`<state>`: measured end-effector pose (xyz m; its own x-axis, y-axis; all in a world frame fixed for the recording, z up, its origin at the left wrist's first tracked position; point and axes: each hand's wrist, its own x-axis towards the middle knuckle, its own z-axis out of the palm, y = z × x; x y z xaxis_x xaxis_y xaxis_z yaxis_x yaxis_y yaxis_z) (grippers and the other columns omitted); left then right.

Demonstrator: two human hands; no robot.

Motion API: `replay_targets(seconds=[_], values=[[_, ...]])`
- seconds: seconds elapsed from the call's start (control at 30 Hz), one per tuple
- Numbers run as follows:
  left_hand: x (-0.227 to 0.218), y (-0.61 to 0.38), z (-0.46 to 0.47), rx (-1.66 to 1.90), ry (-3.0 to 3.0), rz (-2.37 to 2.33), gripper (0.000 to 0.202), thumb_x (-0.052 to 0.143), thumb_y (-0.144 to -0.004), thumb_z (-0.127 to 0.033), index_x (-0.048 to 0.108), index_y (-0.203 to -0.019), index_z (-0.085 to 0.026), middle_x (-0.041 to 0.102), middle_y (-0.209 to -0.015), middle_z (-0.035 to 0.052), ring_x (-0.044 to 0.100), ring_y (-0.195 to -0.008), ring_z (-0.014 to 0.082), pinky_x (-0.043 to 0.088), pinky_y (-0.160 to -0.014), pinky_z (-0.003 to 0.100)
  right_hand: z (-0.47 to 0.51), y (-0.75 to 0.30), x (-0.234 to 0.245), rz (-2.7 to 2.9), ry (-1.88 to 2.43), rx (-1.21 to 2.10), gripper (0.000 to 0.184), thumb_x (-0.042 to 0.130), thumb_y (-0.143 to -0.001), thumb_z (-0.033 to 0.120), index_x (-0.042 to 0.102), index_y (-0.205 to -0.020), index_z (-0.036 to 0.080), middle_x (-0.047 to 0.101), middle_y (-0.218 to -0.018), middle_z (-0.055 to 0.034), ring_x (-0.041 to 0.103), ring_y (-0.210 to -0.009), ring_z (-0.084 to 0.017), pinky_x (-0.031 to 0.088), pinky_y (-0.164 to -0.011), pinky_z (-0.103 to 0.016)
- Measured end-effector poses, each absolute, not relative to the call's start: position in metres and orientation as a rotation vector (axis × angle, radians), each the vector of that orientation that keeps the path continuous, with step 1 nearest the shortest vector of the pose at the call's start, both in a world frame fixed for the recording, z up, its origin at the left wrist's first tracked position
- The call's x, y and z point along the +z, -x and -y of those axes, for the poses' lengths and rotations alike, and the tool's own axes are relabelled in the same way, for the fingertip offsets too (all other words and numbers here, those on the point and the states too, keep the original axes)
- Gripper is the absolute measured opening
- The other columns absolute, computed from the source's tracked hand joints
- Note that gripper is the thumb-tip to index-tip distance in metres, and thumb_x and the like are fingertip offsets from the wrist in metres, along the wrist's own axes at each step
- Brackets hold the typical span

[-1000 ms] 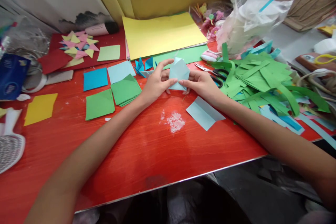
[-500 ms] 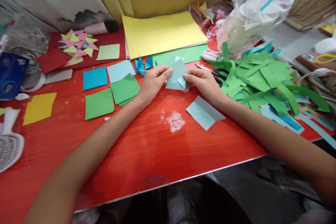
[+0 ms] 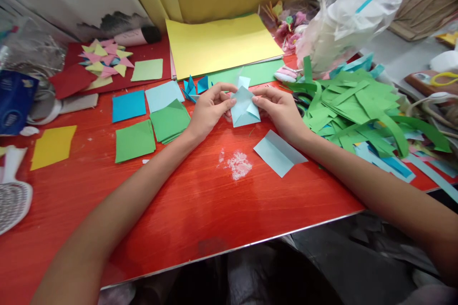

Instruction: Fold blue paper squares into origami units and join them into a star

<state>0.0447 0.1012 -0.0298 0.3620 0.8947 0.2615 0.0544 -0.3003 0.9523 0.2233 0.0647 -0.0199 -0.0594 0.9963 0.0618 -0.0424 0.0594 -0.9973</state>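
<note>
Between my hands, a folded light blue sheet of paper (image 3: 244, 106) is held up above the red table (image 3: 186, 209). My left hand (image 3: 216, 107) pinches its left edge between thumb and fingers. At the right edge, my right hand (image 3: 277, 105) grips the same paper. Small triangular flaps show on its lower part, and a paler piece stands out behind its top. Closer to me, a creased light blue sheet (image 3: 280, 153) lies below my right hand. Left of my left hand are stacks of green paper squares (image 3: 170, 121) and folded blue paper pieces (image 3: 191, 87).
A heap of green paper strips (image 3: 358, 105) covers the right side, beside dark-handled scissors (image 3: 303, 100). Large yellow sheets (image 3: 222, 47) lie at the back. A plastic bag with a cup (image 3: 347, 28) stands back right. A paper star cluster (image 3: 107, 58) sits back left.
The folded light blue paper has turned so its flaps face me, with its lower edge nearly level. Both hands have shifted their hold slightly higher along its sides.
</note>
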Motion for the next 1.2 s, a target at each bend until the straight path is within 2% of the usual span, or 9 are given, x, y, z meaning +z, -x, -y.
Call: replay_targets(seconds=[0.27, 0.5, 0.63, 0.77, 0.93, 1.07, 1.2], values=[[-0.027, -0.043, -0.101, 1.051, -1.613, -0.837, 0.012, 0.062, -0.083, -0.023, 0.067, -0.094, -0.023, 0.060, -0.067, -0.0031, 0.059, -0.057, 0.0073, 0.053, -0.052, 0.019, -0.064, -0.225, -0.021, 1.292, 1.092, 1.213, 0.012, 0.063, -0.081, 0.028, 0.068, -0.092, 0.024, 0.059, -0.069, 0.0022, 0.054, -0.060, -0.011, 0.046, -0.058, -0.025], [-0.023, -0.043, -0.095, 1.032, -1.655, -0.825, 0.014, 0.062, -0.083, -0.023, 0.071, -0.095, -0.022, 0.066, -0.082, 0.0000, 0.061, -0.060, 0.0067, 0.055, -0.055, 0.020, -0.068, -0.228, -0.025, 1.285, 1.068, 1.195, 0.012, 0.062, -0.082, 0.026, 0.070, -0.090, 0.024, 0.065, -0.079, 0.0004, 0.058, -0.070, -0.013, 0.049, -0.067, -0.028], [-0.021, -0.044, -0.092, 1.031, -1.697, -0.838, 0.016, 0.064, -0.083, -0.029, 0.071, -0.094, -0.021, 0.066, -0.089, 0.0014, 0.061, -0.060, 0.0056, 0.055, -0.056, 0.018, -0.070, -0.229, -0.028, 1.282, 1.092, 1.186, 0.013, 0.063, -0.082, 0.033, 0.070, -0.089, 0.024, 0.066, -0.084, -0.0005, 0.060, -0.075, -0.014, 0.050, -0.069, -0.029], [-0.022, -0.044, -0.092, 1.059, -1.740, -0.844, 0.015, 0.062, -0.084, -0.028, 0.071, -0.095, -0.021, 0.063, -0.086, 0.0005, 0.060, -0.059, 0.0047, 0.054, -0.057, 0.018, -0.069, -0.229, -0.028, 1.290, 1.103, 1.166, 0.020, 0.060, -0.085, 0.040, 0.069, -0.092, 0.024, 0.063, -0.077, -0.0011, 0.060, -0.076, -0.016, 0.051, -0.069, -0.030], [-0.021, -0.044, -0.091, 1.099, -1.855, -0.890, 0.014, 0.059, -0.086, -0.024, 0.071, -0.094, -0.023, 0.061, -0.085, -0.0002, 0.058, -0.060, 0.0051, 0.053, -0.061, 0.020, -0.069, -0.228, -0.027, 1.299, 1.099, 1.152, 0.012, 0.062, -0.084, 0.033, 0.069, -0.090, 0.026, 0.064, -0.078, -0.0016, 0.061, -0.075, -0.017, 0.052, -0.068, -0.031], [-0.018, -0.045, -0.088, 1.094, -2.019, -0.949, 0.020, 0.055, -0.089, -0.026, 0.070, -0.101, -0.026, 0.061, -0.085, 0.0001, 0.057, -0.067, 0.0079, 0.050, -0.066, 0.022, -0.069, -0.228, -0.027, 1.318, 1.079, 1.162, 0.010, 0.064, -0.082, 0.029, 0.069, -0.090, 0.026, 0.067, -0.084, -0.0009, 0.062, -0.080, -0.017, 0.052, -0.072, -0.031], [-0.018, -0.046, -0.085, 1.077, -2.204, -0.982, 0.027, 0.050, -0.092, -0.027, 0.067, -0.113, -0.029, 0.060, -0.090, 0.0007, 0.057, -0.080, 0.0110, 0.049, -0.075, 0.025, -0.069, -0.227, -0.027, 1.287, 1.058, 1.188, 0.013, 0.064, -0.081, 0.029, 0.069, -0.092, 0.024, 0.068, -0.081, -0.0003, 0.062, -0.077, -0.015, 0.052, -0.073, -0.029]])
